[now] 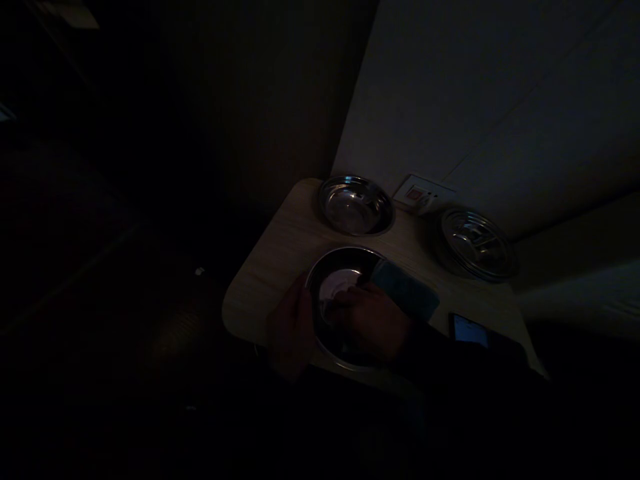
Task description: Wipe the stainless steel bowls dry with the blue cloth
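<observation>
The view is very dark. A steel bowl point(345, 279) sits on a small wood-patterned table point(273, 257). My left hand point(293, 330) is closed on the bowl's left rim, thumb side toward me. Inside the bowl, my right hand point(370, 319) reaches down with fingers curled against the bottom. A teal cloth point(407, 290) comes out from beside this hand and lies over the bowl's right rim; its part under the fingers is hidden.
A second steel bowl point(356, 207) stands at the back of the table by the wall. Stacked steel dishes point(477, 245) are at the back right. A lit phone point(469, 330) lies near my right forearm. A switch and socket panel point(423, 195) is on the wall.
</observation>
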Tool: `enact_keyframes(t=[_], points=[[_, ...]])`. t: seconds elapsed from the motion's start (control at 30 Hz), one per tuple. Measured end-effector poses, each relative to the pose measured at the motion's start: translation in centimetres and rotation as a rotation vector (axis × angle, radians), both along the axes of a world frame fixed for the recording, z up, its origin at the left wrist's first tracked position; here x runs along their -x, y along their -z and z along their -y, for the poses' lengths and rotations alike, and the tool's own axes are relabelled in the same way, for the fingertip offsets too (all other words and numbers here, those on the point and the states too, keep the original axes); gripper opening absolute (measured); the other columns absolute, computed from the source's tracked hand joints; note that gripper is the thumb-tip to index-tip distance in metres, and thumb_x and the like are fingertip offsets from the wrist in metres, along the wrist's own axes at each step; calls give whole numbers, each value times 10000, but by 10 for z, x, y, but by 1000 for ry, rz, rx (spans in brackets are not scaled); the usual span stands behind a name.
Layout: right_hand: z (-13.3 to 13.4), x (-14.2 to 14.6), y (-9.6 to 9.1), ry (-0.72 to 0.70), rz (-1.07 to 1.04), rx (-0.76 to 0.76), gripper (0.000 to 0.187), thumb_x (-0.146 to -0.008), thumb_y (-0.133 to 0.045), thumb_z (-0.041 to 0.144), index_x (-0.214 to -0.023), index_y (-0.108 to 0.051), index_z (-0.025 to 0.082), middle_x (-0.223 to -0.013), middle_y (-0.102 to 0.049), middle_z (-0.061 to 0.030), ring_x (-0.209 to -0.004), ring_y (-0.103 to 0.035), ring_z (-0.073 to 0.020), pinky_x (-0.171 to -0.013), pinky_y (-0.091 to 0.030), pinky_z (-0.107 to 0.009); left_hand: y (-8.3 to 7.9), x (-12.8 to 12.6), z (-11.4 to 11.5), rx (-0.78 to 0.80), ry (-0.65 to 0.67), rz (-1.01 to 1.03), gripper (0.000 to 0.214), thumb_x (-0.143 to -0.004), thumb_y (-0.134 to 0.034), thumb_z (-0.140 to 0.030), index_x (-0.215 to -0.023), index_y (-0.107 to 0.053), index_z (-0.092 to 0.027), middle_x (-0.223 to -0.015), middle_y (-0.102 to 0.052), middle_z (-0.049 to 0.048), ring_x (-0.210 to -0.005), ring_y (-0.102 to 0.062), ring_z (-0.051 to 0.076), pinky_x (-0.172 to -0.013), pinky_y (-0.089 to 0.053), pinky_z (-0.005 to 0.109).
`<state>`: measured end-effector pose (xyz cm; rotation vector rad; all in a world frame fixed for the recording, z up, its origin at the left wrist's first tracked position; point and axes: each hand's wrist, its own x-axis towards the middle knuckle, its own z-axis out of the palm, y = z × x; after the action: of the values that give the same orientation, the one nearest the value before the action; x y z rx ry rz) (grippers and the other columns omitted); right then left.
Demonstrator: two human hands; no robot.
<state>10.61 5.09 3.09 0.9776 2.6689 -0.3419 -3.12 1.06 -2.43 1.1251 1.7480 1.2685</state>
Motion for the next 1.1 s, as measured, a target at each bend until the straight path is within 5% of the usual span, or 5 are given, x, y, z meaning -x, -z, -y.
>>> enact_keyframes(t=[0.13,0.5,0.87,1.0,1.1], points=[[-9,10,4,18,-14,-71,201,-835,-507,177,-977,-643,221,-1025,-619,-51,-941,-533,-216,-796,-346,-371,-1,0,0,27,-18,-11,374,-861,-402,-311,-1146,-599,-168,-1119,-655,71,-1016,-611,197,-870,-486,311],[12,-27,-13,10,-170,99,188,-858,-501,155,-976,-645,185,-1000,-651,-52,-928,-579,-166,-821,-428,-286,4,-3,2,30,-19,-12,400,-873,-387,-354,-1183,-574,-184,-1137,-646,60,-1038,-603,188,-862,-489,289],[15,6,3,157,-70,-39,326,-865,-516,217,-1189,-541,238,-1196,-564,-67,-1066,-492,-249,-828,-459,-391,5,-3,4,13,-2,-19,380,-872,-384,-330,-1186,-560,-209,-1155,-637,48,-1053,-590,180,-875,-470,288],[10,-7,2,119,-74,5,258,-860,-526,220,-1104,-598,261,-1161,-576,-56,-1034,-508,-230,-831,-448,-384,-5,1,2,113,-20,62,339,-822,-452,-325,-1120,-564,-206,-845,-696,29,-747,-647,159,-644,-505,259],[8,-22,4,107,-138,57,250,-849,-538,204,-1085,-615,232,-1205,-561,-52,-1072,-495,-222,-890,-423,-374,-14,8,-1,184,2,133,260,-728,-529,-237,-981,-559,-186,-592,-600,-37,-526,-567,118,-478,-435,207]])
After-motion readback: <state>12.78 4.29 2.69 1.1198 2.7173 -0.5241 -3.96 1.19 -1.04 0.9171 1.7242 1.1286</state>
